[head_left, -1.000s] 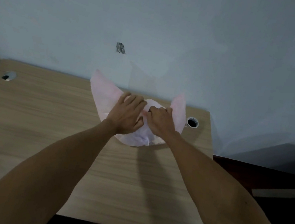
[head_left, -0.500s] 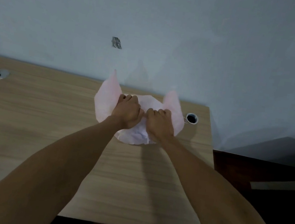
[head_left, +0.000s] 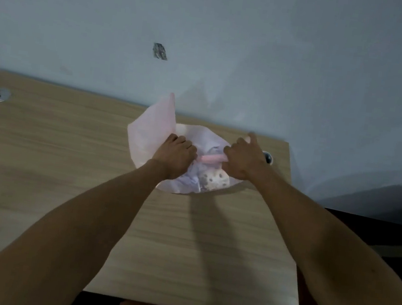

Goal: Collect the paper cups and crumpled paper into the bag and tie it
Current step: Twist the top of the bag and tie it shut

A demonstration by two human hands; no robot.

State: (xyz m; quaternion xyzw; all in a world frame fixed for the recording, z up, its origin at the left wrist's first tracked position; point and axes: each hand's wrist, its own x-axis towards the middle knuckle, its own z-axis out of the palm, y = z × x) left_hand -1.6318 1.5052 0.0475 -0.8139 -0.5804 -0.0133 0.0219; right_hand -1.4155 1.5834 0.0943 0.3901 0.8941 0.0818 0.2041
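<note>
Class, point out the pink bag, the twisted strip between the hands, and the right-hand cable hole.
pink bag (head_left: 150, 131), head view, left flap
twisted strip (head_left: 210, 158), head view, middle
cable hole (head_left: 268, 157), head view, dark opening

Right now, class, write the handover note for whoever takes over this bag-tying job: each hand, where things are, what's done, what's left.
Left hand grips the bag's left handle; right hand grips the other, a twisted pink strand taut between them.
The pink bag sits at the desk's far edge; a patterned paper cup shows through it.
Done: no loose rubbish visible on the desk.
Left: finish the knot.
</note>
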